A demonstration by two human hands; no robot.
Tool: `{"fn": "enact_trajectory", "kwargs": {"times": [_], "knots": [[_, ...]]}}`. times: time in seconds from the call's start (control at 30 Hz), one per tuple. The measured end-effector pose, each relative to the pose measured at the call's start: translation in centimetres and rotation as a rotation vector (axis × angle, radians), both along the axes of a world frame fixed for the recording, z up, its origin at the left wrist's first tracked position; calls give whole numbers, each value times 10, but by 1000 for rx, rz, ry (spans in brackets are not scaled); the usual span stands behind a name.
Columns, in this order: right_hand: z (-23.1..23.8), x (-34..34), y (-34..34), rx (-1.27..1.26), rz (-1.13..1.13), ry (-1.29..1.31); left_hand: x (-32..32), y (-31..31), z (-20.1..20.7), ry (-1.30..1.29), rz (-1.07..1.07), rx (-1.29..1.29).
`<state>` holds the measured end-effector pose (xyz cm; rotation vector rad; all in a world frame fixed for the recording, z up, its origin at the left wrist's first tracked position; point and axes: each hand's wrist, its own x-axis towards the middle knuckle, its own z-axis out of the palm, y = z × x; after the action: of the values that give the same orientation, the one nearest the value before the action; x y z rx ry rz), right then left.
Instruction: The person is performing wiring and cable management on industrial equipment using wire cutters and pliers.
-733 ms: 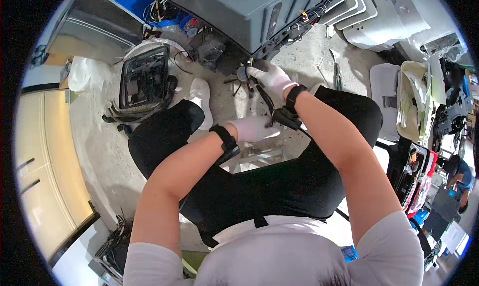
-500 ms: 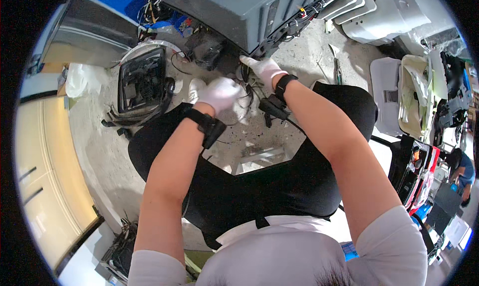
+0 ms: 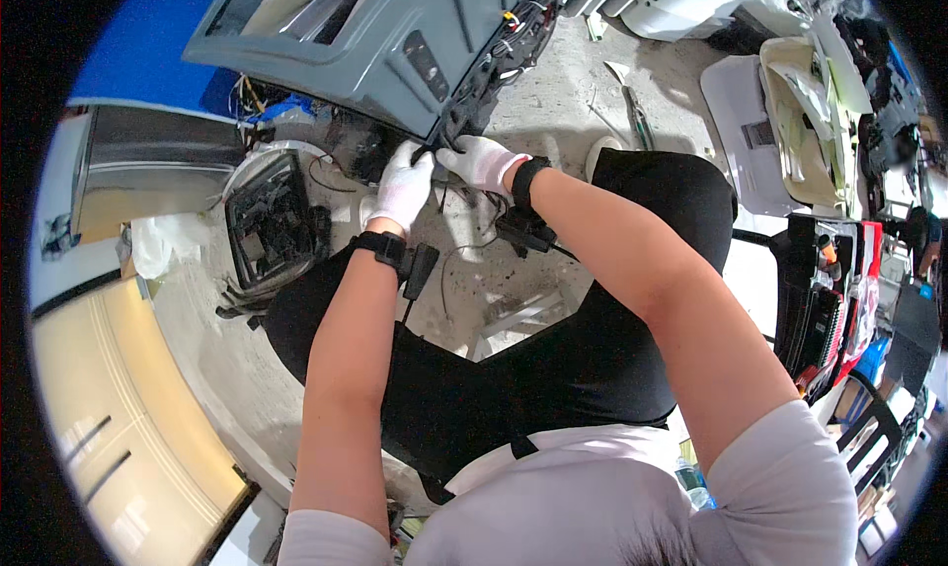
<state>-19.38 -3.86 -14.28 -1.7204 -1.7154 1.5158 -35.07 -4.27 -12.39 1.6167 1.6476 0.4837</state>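
Note:
A large grey panel, shaped like a vehicle door with an opening at its top (image 3: pixel 395 47), leans in front of me with its lowest corner towards me. Along its right edge runs a dark wiring harness (image 3: pixel 504 47) with ties and small coloured connectors. My left hand (image 3: pixel 403 189), in a white glove, is closed at that corner, thumb and fingers pressed together near something dark. My right hand (image 3: pixel 481 164), also gloved, meets it from the right with fingers bent at the harness's lower end. What lies between the fingertips is too small and hidden to name. Loose thin wires (image 3: pixel 484 205) hang below.
To the left are a black-framed part with a dark interior (image 3: pixel 267 220), a white plastic bag (image 3: pixel 163 245) and cream cabinets (image 3: pixel 138 388). Long-handled pliers or cutters (image 3: pixel 637 117) lie on the concrete floor at right. Pale trim panels (image 3: pixel 741 131) stand beyond.
My left hand has moved up to the panel's corner, next to the right. My right index finger, stretched out before, is now bent in. The view has shifted, showing more of the panel.

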Motion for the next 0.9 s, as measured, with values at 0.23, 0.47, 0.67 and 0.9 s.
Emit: {"fn": "enact_trajectory", "kwargs": {"times": [0.23, 0.47, 0.67, 0.9], "knots": [[17, 14, -7, 13, 57, -159, 15, -10, 42, -193, 27, -294], [13, 18, -11, 49, 42, -371, 36, -59, 113, -101, -794, -394], [39, 37, -22, 108, 8, 141, 63, -115, 148, -351, -1070, -560], [24, 93, -59, 523, 366, -64, 83, -165, 146, -487, -1265, -575]]}}
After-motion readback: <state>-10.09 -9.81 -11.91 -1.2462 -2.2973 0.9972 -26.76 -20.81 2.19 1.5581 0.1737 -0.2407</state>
